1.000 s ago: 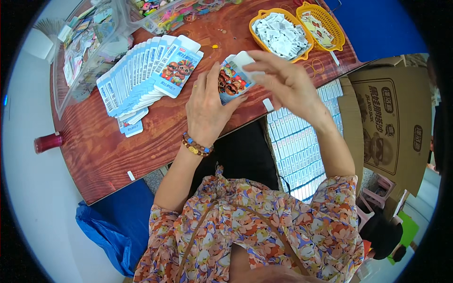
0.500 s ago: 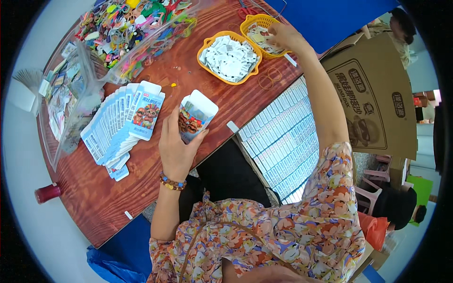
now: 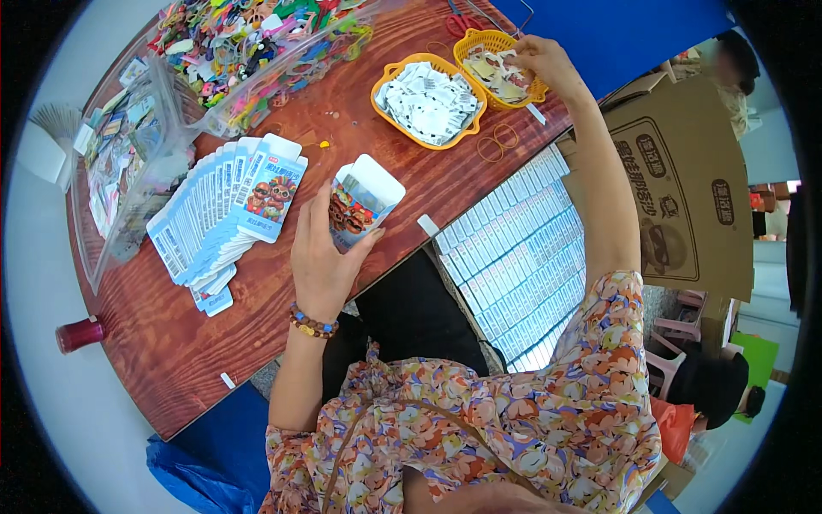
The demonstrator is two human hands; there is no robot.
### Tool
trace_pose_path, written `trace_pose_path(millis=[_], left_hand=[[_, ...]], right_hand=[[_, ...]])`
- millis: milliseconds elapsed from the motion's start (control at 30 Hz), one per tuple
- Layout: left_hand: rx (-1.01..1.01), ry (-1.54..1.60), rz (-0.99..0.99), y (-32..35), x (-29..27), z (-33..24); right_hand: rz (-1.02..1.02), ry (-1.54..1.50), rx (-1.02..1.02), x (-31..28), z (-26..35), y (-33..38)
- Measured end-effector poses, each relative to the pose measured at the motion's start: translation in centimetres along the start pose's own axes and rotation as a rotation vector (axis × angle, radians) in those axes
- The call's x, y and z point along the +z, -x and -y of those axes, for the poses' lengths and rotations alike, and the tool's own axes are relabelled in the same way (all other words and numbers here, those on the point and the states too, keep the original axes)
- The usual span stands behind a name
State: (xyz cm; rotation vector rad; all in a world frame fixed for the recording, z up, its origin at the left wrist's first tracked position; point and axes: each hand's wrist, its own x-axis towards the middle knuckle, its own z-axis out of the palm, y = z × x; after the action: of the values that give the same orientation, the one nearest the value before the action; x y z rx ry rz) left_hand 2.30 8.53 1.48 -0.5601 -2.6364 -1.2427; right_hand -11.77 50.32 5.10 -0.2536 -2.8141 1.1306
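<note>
My left hand (image 3: 324,257) is wrapped round a small carton (image 3: 351,214) with its top flap up and its upper end open; dark printed figures show on its front. At the far side of the table, my right hand (image 3: 548,64) reaches over a yellow basket (image 3: 533,96) of small whitish and brownish paper pieces (image 3: 498,75). Its fingers are drawn together in a pinch at the basket's edge; whatever they hold is too small to make out. Beside that stands a second yellow basket (image 3: 467,130) heaped with small white packets (image 3: 428,101). Left of my left hand lies a fanned stack of flat blue-and-white cartons (image 3: 224,201).
Clear plastic bins hold colourful small trinkets (image 3: 248,51) and flat packets (image 3: 120,163) at the left and far left. Rubber bands (image 3: 498,142) and red scissors (image 3: 463,24) lie near the baskets. Right of the table are a box of packed cartons (image 3: 514,257) and a brown cardboard box (image 3: 685,188).
The whole view has shifted slightly. My right hand has drawn toward the right edge of the far basket, its fingers closer together. My left hand still holds the carton.
</note>
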Motion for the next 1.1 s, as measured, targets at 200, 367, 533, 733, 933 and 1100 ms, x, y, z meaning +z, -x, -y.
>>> trace_pose_path(millis=[200, 367, 533, 733, 933, 1100], left_hand=[[0.06, -0.051, -0.073, 0.4, 0.7, 0.4], [0.037, -0.058, -0.082, 0.8, 1.0, 0.3], [0.026, 0.035, -0.13, 1.1, 0.4, 0.6], [-0.069, 0.14, -0.192, 0.7, 0.8, -0.6], [-0.232, 0.181, -0.101, 1.7, 2.0, 0.9], [-0.128, 0.502, -0.017, 1.7, 1.4, 0.8]], right_hand=[[0.286, -0.371, -0.297, 4.9, 11.9, 9.4], [0.252, -0.255, -0.465, 11.1, 15.8, 14.5], [0.218, -0.08, -0.673, 13.3, 16.4, 14.7], [-0.25, 0.029, -0.806, 12.6, 14.8, 18.4], [-0.244, -0.13, -0.568, 19.5, 13.9, 21.4], [-0.175, -0.404, -0.558, 17.1, 13.2, 20.8]])
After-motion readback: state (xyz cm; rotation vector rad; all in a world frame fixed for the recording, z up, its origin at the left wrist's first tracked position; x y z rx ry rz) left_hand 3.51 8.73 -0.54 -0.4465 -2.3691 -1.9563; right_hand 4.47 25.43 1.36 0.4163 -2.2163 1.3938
